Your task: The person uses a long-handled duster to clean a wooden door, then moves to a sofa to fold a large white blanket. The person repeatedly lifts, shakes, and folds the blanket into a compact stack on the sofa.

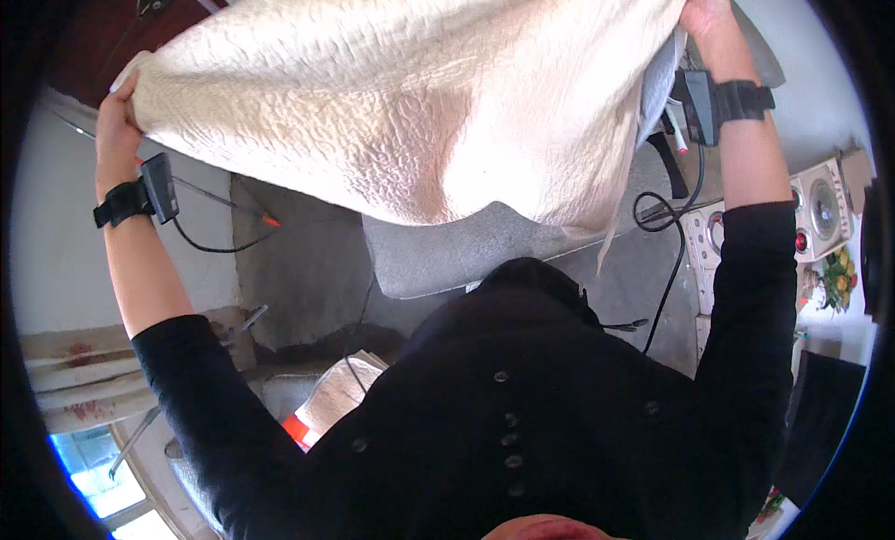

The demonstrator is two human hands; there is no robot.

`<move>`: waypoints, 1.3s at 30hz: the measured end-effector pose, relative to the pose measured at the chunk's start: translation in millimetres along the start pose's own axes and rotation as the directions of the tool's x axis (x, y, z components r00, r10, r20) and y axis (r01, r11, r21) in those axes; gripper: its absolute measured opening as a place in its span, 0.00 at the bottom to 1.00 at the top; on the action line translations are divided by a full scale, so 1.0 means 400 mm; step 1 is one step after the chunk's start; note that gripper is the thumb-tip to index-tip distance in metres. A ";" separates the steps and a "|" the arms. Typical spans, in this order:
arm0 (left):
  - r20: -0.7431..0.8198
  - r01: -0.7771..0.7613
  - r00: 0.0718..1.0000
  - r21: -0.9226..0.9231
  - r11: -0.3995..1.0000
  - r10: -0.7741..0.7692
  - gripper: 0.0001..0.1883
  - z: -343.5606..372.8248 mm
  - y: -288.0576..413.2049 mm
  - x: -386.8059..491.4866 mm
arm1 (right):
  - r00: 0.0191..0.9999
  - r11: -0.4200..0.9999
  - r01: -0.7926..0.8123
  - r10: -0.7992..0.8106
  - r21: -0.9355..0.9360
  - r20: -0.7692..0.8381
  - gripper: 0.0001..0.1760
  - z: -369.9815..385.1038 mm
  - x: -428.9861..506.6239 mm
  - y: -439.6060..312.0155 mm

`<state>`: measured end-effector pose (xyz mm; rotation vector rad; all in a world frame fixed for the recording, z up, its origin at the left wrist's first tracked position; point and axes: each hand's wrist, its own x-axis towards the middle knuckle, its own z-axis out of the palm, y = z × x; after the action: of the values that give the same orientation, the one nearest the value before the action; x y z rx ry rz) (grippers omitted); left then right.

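Note:
A large cream quilted cloth cover (391, 114) is stretched between my raised hands, its lower edge sagging in the middle. My left hand (120, 124) grips its left corner, with the fingers closed on the fabric. At the upper right, my right hand (705, 9) holds the other side; its fingertips are partly hidden by the cloth. A bluish-grey underside shows near the right edge. Each wrist carries a black strap with a small dark box and a cable. Below the cloth lies a grey cushioned seat or mat (433, 250), partly covered by it.
Folded cream fabric (346, 393) lies at lower left, near a window (112, 477) and a striped curtain (84, 379). Cream speaker-like units (821, 208) and a flower arrangement (839, 278) stand at the right. A black cable (677, 260) hangs near my right arm. A dark red door or panel (98, 44) is at upper left.

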<state>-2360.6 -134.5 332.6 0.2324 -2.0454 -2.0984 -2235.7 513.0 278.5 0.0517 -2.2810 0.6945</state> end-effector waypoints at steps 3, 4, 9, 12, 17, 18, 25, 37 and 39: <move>-0.035 -0.111 0.994 -0.129 0.985 0.107 0.20 -0.012 0.027 0.003 | 0.992 0.527 -0.122 0.037 0.841 0.120 0.22 -0.037 0.079 -0.049; 0.055 -0.121 0.989 -0.199 0.973 0.134 0.21 -0.015 0.028 0.002 | 0.962 -0.052 -0.271 -0.035 0.961 0.269 0.21 -0.039 0.097 -0.046; 0.173 -0.225 0.955 -0.105 0.969 0.241 0.23 -0.049 -0.016 0.019 | 0.955 0.503 -0.220 -0.065 0.836 0.291 0.20 -0.066 0.090 -0.014; 0.188 -0.213 0.960 0.019 0.977 0.206 0.22 -0.085 -0.028 0.037 | 0.972 0.976 0.004 -0.055 0.218 0.229 0.21 -0.092 0.049 -0.049; 0.391 -0.260 0.914 0.359 0.896 0.108 0.22 -0.090 -0.013 -0.007 | 0.946 0.992 -0.045 0.004 0.121 0.325 0.19 -0.108 0.097 -0.077; 0.491 -0.272 0.863 0.256 0.928 0.118 0.23 -0.078 -0.019 -0.046 | 0.895 0.860 -0.382 0.254 0.337 0.367 0.20 -0.095 0.137 -0.058; 0.677 -0.325 0.704 0.038 0.945 0.215 0.23 0.005 -0.023 -0.134 | 0.728 0.510 -0.680 0.555 0.527 0.402 0.27 -0.194 0.247 0.203; 0.776 -0.427 0.597 0.095 0.899 0.202 0.21 0.184 -0.090 -0.270 | 0.603 0.414 -0.793 0.643 0.447 0.473 0.25 -0.201 0.253 0.344; 0.680 -0.450 0.681 0.095 0.888 0.272 0.19 0.210 -0.103 -0.264 | 0.609 0.443 -0.788 0.663 0.429 0.435 0.26 -0.195 0.240 0.337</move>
<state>-2281.0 -25.8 290.8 -0.9514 -2.4456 -1.7889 -2286.8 682.1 325.0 -0.6648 -2.1094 1.9438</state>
